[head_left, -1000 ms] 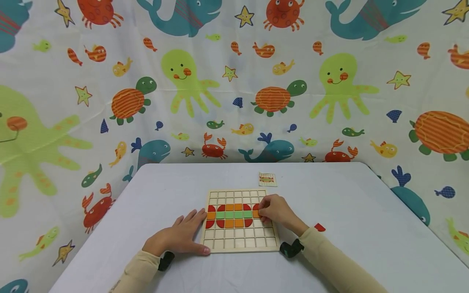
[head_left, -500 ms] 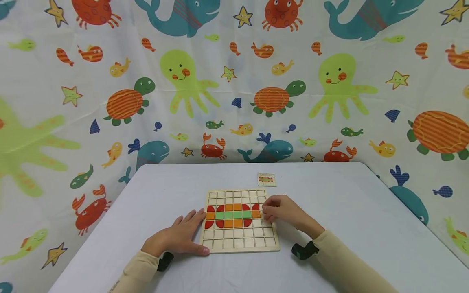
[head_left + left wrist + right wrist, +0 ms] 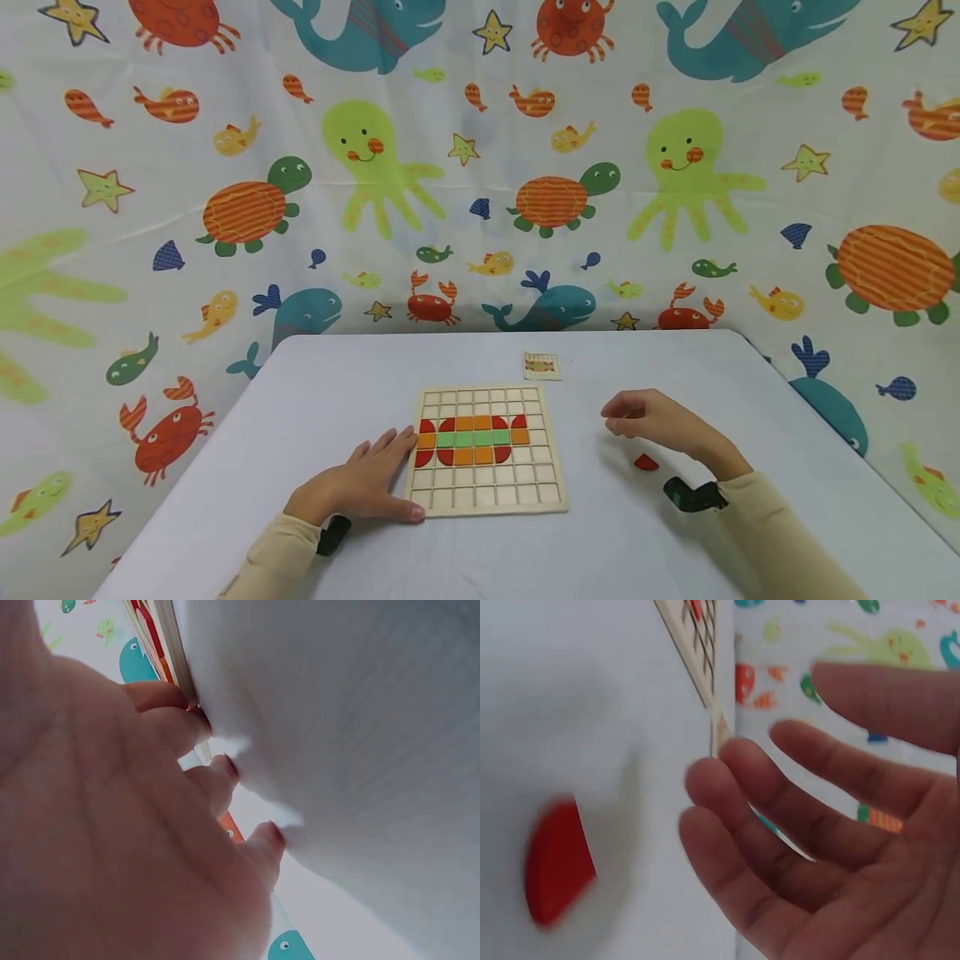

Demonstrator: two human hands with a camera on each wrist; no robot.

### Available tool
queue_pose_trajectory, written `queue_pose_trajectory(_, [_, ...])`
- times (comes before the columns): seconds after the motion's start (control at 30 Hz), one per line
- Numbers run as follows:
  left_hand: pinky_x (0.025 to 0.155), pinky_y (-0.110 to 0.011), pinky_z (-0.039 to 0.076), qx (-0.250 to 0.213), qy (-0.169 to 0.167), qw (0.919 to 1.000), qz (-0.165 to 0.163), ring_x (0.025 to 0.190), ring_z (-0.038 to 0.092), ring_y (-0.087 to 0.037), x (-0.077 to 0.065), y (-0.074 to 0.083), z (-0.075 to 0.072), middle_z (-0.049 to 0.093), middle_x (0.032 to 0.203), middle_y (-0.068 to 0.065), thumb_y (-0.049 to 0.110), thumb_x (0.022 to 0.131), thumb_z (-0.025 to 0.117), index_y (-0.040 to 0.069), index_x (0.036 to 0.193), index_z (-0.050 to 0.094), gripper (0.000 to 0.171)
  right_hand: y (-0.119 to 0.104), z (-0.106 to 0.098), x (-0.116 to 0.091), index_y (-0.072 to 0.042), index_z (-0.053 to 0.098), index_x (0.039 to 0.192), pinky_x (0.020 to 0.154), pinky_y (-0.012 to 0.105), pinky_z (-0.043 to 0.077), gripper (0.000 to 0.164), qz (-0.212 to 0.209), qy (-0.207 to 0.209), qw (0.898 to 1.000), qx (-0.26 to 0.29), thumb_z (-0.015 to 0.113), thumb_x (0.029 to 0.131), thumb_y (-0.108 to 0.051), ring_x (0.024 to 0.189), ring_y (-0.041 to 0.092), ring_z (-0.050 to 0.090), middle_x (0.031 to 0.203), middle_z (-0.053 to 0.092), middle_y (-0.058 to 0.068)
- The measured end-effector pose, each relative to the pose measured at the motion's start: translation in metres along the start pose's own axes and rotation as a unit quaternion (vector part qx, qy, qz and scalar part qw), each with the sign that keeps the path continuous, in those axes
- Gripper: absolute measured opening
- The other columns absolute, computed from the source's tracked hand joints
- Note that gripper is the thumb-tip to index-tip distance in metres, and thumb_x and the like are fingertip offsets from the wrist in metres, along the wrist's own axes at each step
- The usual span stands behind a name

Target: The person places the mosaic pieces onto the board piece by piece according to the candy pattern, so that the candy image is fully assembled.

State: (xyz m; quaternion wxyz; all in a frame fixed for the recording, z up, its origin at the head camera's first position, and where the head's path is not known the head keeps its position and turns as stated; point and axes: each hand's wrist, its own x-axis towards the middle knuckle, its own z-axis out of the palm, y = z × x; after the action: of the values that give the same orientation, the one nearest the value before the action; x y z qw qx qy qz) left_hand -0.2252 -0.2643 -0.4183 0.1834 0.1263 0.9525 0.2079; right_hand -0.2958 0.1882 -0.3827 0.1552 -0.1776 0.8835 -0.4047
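Note:
A wooden grid board [image 3: 487,498] lies on the table with red quarter-round, orange square and green square tiles in its middle rows. Against its left edge rests my left hand [image 3: 360,487], fingers spread and thumb at the lower left corner; in the left wrist view the fingertips [image 3: 199,724] touch the board's side. My right hand [image 3: 667,425] hovers right of the board, fingers loosely bent and nothing in them. Just below it a red quarter-round tile [image 3: 647,462] lies on the table; the right wrist view shows this red tile [image 3: 559,862] apart from the fingers [image 3: 727,862].
A small pattern card [image 3: 542,366] lies behind the board, near the table's far side. The white table [image 3: 337,375] ends at a hanging cloth [image 3: 480,233] printed with sea animals. A dark strap device [image 3: 693,496] sits at the right wrist.
My right hand has left the board's right side and moved right, to above the loose red tile. A red quarter-round stays in the upper right of the pattern. The left hand keeps its place.

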Motion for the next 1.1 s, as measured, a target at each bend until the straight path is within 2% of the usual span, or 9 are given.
queue_pose_trajectory(0.2, [0.126,-0.069,0.01,-0.002,0.0,1.0,-0.001,0.161,0.015,-0.044,0.0,-0.001,0.001,0.026,0.174,-0.017,0.06,0.077,0.091,0.005,0.168,0.032,0.121,0.022,-0.024,-0.01,0.0,0.07,0.125,0.089,0.043,0.057,0.029,-0.002,-0.048,0.998,-0.036,0.075,0.1,-0.015,0.101,0.026,0.063,0.11,0.069,0.006])
queue_pose_trajectory(0.43, [0.126,-0.069,0.01,0.003,-0.002,1.0,0.001,0.161,0.014,-0.044,-0.001,0.001,-0.001,0.025,0.175,-0.018,0.059,0.078,0.09,0.005,0.168,0.031,0.121,0.039,-0.028,-0.014,-0.006,0.071,0.113,0.077,0.038,0.05,0.02,0.025,-0.112,0.993,-0.034,0.077,0.093,-0.006,0.091,0.027,0.058,0.095,0.064,0.007])
queue_pose_trajectory(0.63, [0.126,-0.069,0.01,0.004,-0.002,1.0,0.004,0.161,0.014,-0.044,0.002,0.0,-0.002,0.025,0.175,-0.017,0.06,0.077,0.09,0.005,0.168,0.031,0.122,0.039,-0.028,-0.016,-0.009,0.069,0.106,0.077,0.036,0.05,0.024,0.026,-0.119,0.99,-0.077,0.082,0.087,-0.003,0.095,0.027,0.053,0.095,0.059,0.006])
queue_pose_trajectory(0.87, [0.126,-0.068,0.009,0.004,-0.001,0.9999,0.011,0.161,0.013,-0.043,0.002,-0.001,-0.003,0.024,0.175,-0.018,0.059,0.078,0.091,0.003,0.168,0.03,0.122,0.038,-0.024,-0.015,-0.008,0.062,0.099,0.073,0.031,0.045,0.027,0.003,-0.119,0.989,-0.09,0.082,0.083,0.002,0.092,0.024,0.05,0.092,0.054,0.006])
queue_pose_trajectory(1.1, [0.126,-0.068,0.009,-0.002,-0.005,1.0,-0.002,0.161,0.013,-0.044,0.001,-0.001,0.0,0.025,0.175,-0.018,0.061,0.076,0.09,0.005,0.168,0.03,0.124,0.039,-0.019,-0.011,-0.009,0.06,0.096,0.073,0.035,0.047,0.028,0.006,-0.1,0.988,-0.115,0.084,0.085,0.0,0.087,0.023,0.053,0.088,0.054,0.004])
